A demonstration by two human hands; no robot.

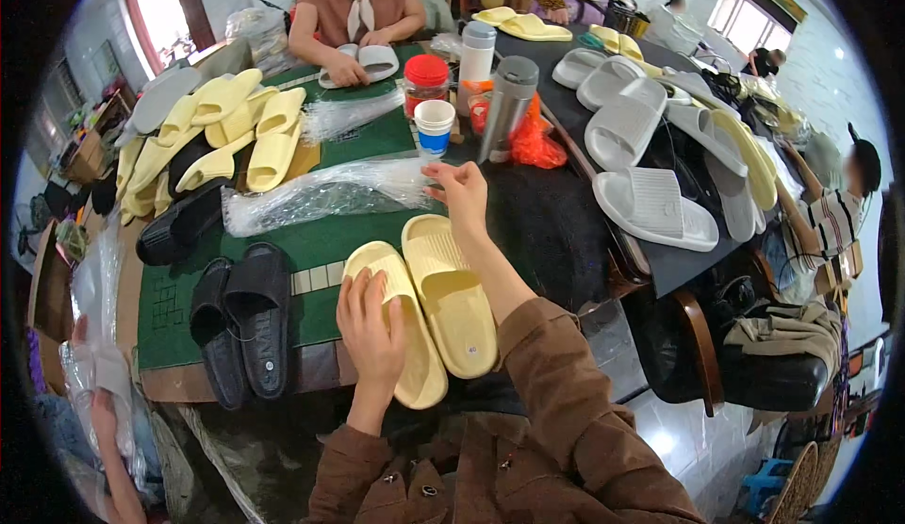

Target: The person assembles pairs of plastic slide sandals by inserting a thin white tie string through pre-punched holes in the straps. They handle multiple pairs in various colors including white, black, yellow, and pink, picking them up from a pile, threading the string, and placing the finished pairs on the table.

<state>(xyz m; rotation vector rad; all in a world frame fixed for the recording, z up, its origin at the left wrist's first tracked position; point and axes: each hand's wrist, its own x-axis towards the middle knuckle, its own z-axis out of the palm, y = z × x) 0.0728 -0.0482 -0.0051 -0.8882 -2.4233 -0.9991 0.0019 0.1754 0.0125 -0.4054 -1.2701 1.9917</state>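
Observation:
A pair of pale yellow slippers [456, 321] lies on the near table edge, toes pointing away from me. My left hand [371, 328] curls over the strap of the left slipper, thumb along its inner side. My right hand [458, 194] reaches past the pair, and its bent fingertips pinch the right end of a stack of clear plastic bags [325, 194]; how many they grip cannot be seen. To the left sits a pair of black slippers [253, 312], joined by a thin loop. Another black slipper [184, 224] lies farther back.
Yellow slippers [269, 142] pile up at the left; grey slippers [630, 119] cover the right table. A steel flask [509, 105], white flask [476, 60], red-lidded jar [426, 81] and paper cups [434, 126] stand ahead. Across the table, a person handles grey slippers [378, 62].

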